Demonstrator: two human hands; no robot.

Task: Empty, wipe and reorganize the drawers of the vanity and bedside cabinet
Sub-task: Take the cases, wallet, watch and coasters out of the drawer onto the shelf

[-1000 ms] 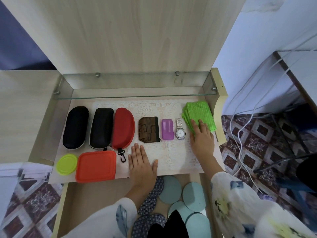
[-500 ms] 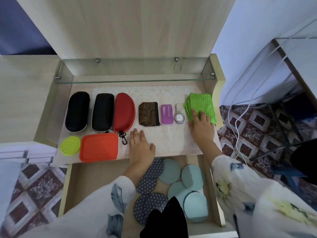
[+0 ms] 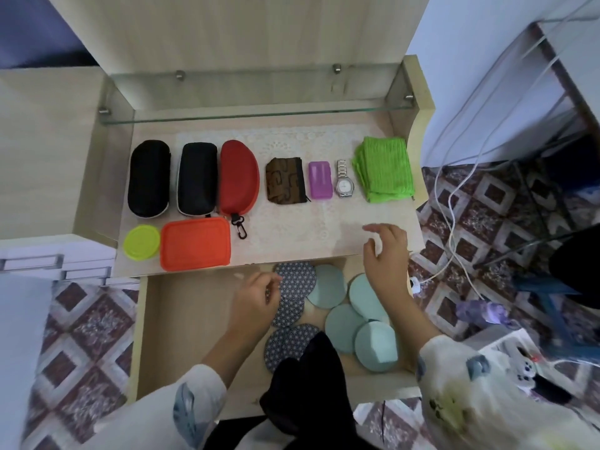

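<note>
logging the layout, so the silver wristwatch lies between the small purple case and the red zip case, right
Wrong on one neighbour. The head view shows the silver metal wristwatch lying between the small purple rectangular case and the folded green ribbed cloth.

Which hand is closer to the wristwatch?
Right. The right hand is at the shelf's front edge, below-right of the wristwatch; the left hand is farther away, over the open drawer.

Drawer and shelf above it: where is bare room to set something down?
Free: drawer left half, between its wall and patterned discs; lace mat front strip, between orange box and right hand. Crowded: drawer right half, shelf left end with cases.
</note>
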